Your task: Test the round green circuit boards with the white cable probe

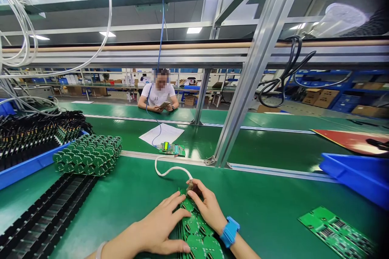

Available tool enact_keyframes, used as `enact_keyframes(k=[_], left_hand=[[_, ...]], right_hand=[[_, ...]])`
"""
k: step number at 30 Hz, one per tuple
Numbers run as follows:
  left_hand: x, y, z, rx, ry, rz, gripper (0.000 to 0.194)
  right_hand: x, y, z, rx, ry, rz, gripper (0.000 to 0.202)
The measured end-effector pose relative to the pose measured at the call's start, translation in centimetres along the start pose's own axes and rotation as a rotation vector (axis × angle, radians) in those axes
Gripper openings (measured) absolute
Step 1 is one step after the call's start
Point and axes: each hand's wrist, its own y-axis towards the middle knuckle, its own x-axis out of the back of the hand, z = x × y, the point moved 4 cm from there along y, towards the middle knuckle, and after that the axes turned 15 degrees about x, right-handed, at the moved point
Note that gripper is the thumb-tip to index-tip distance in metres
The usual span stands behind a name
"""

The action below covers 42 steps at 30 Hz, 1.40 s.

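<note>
left hand (pixel 162 222): spread, fingertips resting on board (pixel 199 242) | right hand (pixel 209 207): thumb and finger pinching plug (pixel 190 186) | board: under left fingertips, beside right thumb | probably light, stiff, fragile; hold by edges

A long green circuit-board panel (pixel 199 226) of joined rounded sections, dotted with solder points and dark components, lay lengthwise at the near centre, its near end out of view. Thin edges showed along its left side. A brownish connector (pixel 190 186) stood at its far end, and from it a white cable (pixel 174 168) curved far and left.
</note>
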Motion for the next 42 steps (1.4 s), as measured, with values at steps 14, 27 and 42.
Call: enact_keyframes(k=[14, 27, 42], left_hand=[[-0.3, 0.4, 0.7, 0.050, -0.205, -0.056, 0.073], [-0.2, 0.3, 0.8, 0.058, -0.182, -0.028, 0.076], [-0.2, 0.3, 0.8, 0.055, -0.181, -0.023, 0.079]], right_hand=[[0.2, 0.2, 0.6, 0.021, -0.016, 0.005, 0.017], [2.0, -0.1, 2.4, -0.070, 0.072, 0.031, 0.021], [2.1, -0.4, 3.0, -0.131, 0.127, 0.134, 0.018]])
